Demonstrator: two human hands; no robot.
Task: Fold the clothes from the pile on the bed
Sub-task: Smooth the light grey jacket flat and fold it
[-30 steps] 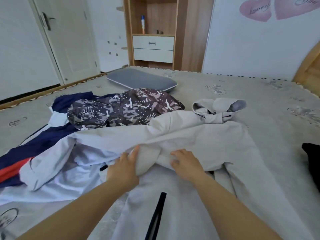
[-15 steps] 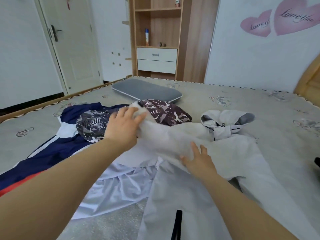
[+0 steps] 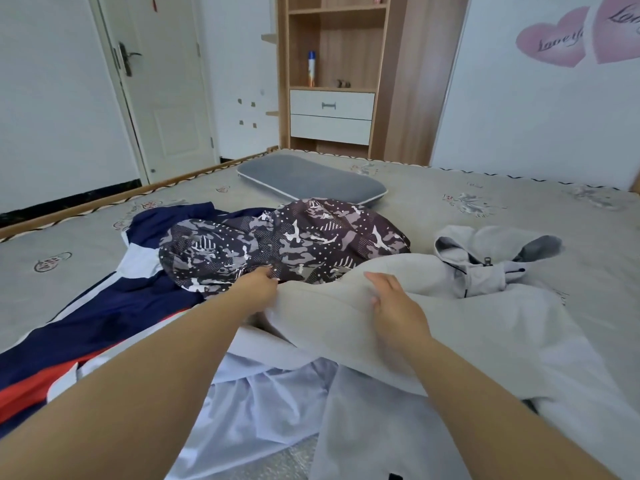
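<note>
Carefully now: your left hand point(image 3: 258, 284) pinches the grey hoodie point(image 3: 485, 327) sleeve's end beside the camouflage garment point(image 3: 284, 244) on the bed point(image 3: 450, 192); your right hand point(image 3: 394, 303) presses the fold, fingers flat. Catching camouflage fabric would drag it along.

I am seeing soft matt cloth on the grey hooded jacket point(image 3: 485, 317), thick and fleecy by its look, with a small metal zip pull point(image 3: 487, 261). The camouflage garment point(image 3: 284, 247) is showing a thin, slightly sheeny weave, possibly nylon. The navy jacket point(image 3: 114, 306) is looking smooth and synthetic. The pale blue shirt point(image 3: 263, 407) is lying as light, creased cotton-like fabric. The shelf unit point(image 3: 346, 39) is showing matt wood grain; its drawers point(image 3: 331, 116) are smooth white.
</note>
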